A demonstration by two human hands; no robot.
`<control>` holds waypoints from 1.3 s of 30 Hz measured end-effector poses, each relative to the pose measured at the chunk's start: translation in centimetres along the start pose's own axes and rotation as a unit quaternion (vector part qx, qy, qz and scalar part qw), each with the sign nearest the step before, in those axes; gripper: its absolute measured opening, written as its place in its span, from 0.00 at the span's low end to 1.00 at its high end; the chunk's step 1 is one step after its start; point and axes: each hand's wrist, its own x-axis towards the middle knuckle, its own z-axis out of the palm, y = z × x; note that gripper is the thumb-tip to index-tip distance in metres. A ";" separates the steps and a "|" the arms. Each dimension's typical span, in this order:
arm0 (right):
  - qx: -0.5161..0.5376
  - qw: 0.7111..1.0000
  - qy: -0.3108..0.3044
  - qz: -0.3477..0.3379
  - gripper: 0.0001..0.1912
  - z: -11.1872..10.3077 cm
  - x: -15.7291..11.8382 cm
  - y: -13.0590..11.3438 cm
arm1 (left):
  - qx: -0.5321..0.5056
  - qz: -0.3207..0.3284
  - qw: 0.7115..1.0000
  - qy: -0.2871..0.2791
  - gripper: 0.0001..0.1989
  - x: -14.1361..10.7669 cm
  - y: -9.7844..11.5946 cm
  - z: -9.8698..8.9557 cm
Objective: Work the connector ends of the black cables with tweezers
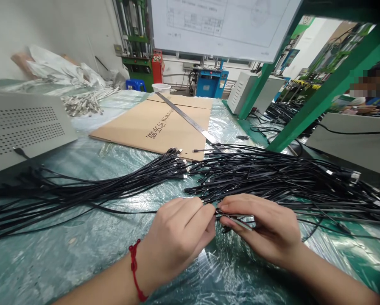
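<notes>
My left hand point(182, 235), with a red string bracelet at the wrist, is closed around the end of a black cable point(126, 211) that runs off to the left. Touching it at the fingertips, my right hand point(263, 224) pinches a small dark part and a thin, shiny flat tool point(241, 223) between thumb and fingers. What exactly joins the two hands is too small to make out. Behind them lie a bundle of black cables with USB plugs point(113, 186) on the left and a larger cable pile point(272, 173) on the right.
A cardboard sheet point(135, 123) bearing a steel ruler point(186, 118) lies beyond the cables. Grey perforated box point(24, 127) at left, green post point(323, 93) at right. A white tub point(161, 89) stands behind. Another person point(371, 89) is at far right.
</notes>
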 end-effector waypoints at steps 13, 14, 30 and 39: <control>0.137 0.968 0.021 0.209 0.07 0.7 0.6 0.3 | -0.029 0.021 0.999 0.000 0.13 -0.4 -1.0 -0.1; 0.096 0.980 0.039 0.169 0.07 0.6 0.4 0.3 | -0.030 0.019 0.999 0.001 0.11 -0.4 -1.0 -0.2; -0.060 0.995 0.004 -0.078 0.20 0.2 -0.4 -0.1 | -0.026 0.022 0.999 -0.026 0.08 -0.1 -0.6 -0.3; -0.032 0.996 0.000 -0.084 0.16 0.4 -0.1 -0.1 | -0.026 0.023 0.999 -0.022 0.08 -0.2 -0.6 0.0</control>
